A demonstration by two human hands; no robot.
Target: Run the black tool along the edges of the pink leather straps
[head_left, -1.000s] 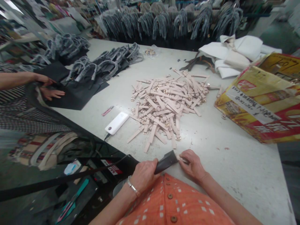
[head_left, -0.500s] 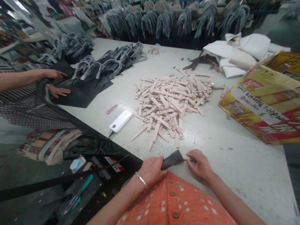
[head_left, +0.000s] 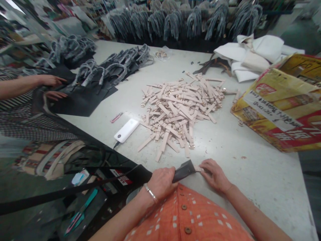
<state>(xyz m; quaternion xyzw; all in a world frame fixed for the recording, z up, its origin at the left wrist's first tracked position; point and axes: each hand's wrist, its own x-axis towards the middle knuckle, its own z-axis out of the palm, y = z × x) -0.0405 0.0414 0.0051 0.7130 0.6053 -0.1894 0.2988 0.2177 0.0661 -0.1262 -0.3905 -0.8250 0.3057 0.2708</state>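
1. In the head view I see my left hand [head_left: 162, 183] closed around a dark strap piece [head_left: 184, 170] at the near edge of the bench [head_left: 250, 167]. The grip is tight around the lower end of the piece, with the fingers wrapped over it.
2. The dark strap piece has its long axis going from lower left to upper right. Its free, wider end points up and to the right, toward my right hand [head_left: 215, 174].
3. My right hand lies flat and low on the bench, with the fingers curled down. Its fingertips pinch a small pale strap [head_left: 199, 168], which touches the free end of the dark piece. The grip is nearly closed on it, but I cannot see how much of the strap is inside.
4. Both things are just in front of my orange shirt [head_left: 188, 217], close to the bench edge.
5. Beyond my hands, in the middle of the bench, there is a big pile of pale straps [head_left: 180, 107] with small gold buckles. A white power bank [head_left: 126, 130] lies just to the left of the pile.
6. On the right stands a yellow and red carton [head_left: 281, 110], tilted.
7. On the far left, the hands of another person [head_left: 52, 87] rest on black bags [head_left: 82, 97].
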